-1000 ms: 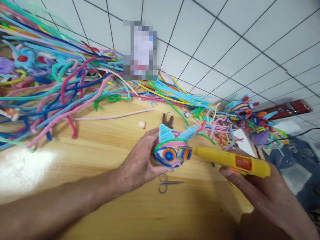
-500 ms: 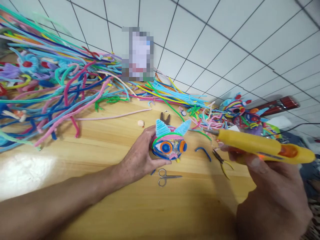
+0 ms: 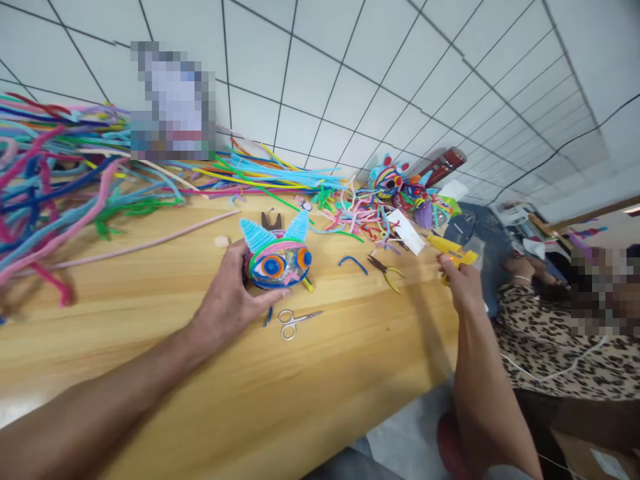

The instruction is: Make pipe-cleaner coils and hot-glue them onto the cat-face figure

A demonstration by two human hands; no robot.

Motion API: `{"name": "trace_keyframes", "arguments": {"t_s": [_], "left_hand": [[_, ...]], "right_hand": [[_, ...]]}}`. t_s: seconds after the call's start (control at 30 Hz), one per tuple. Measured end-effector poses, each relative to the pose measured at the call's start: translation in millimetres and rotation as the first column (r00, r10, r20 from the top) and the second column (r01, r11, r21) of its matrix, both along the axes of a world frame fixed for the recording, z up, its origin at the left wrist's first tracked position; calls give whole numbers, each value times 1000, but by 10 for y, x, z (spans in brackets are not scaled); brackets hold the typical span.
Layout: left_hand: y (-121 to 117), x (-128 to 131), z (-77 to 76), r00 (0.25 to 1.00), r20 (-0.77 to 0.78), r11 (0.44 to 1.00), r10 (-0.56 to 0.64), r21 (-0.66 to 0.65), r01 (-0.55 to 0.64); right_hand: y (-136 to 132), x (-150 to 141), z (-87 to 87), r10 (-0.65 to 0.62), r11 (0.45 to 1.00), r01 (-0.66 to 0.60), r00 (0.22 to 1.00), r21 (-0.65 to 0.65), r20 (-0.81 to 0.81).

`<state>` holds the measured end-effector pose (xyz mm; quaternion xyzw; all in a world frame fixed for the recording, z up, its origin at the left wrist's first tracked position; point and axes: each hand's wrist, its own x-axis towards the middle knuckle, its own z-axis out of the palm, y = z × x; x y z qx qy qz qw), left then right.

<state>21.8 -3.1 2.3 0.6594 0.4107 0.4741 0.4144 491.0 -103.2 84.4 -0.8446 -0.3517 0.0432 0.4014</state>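
Observation:
My left hand (image 3: 235,283) is wrapped round the left side of a pipe-cleaner cat head (image 3: 283,263), which has light-blue ears, orange-and-blue eyes and a pink mouth. Its back is hidden. At the table's right side, my right hand (image 3: 463,283) grips a yellow glue gun (image 3: 453,250), whose nozzle end is near a white paper (image 3: 406,231). Below the cat head lie small scissors (image 3: 295,323). Dark-jawed pliers with yellow handles (image 3: 385,271) and a short blue pipe cleaner (image 3: 353,263) are between my hands. Behind the head, another dark tool (image 3: 271,220) shows its jaws.
Heaps of coloured pipe cleaners (image 3: 55,180) spread along the tiled wall. Finished-looking pipe-cleaner heads (image 3: 387,179) and a dark red cylinder (image 3: 445,163) stand at the back right. A person in leopard print (image 3: 535,340) sits beyond the table's right edge.
My right hand has moved away to the right and down toward the table with the glue gun. My left hand still holds the cat head. The view has swung right.

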Motion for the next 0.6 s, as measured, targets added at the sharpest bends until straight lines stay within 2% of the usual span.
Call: {"name": "trace_keyframes", "arguments": {"t_s": [0.1, 0.27, 0.4, 0.6], "left_hand": [[4, -6, -18, 998, -1, 998, -59, -12, 59], [5, -13, -41, 998, -2, 998, -58, -17, 58], [-4, -4, 0, 998, 16, 997, -67, -26, 68], [-1, -9, 20, 998, 0, 998, -56, -34, 56]], "right_hand": [[-35, 173, -215, -49, 994, 52, 998, -98, 32], [-72, 317, -449, -62, 973, 72, 997, -220, 48], [-166, 365, -514, -46, 973, 49, 999, -225, 18], [-310, 409, -513, 42, 969, -41, 999, -243, -2]]}}
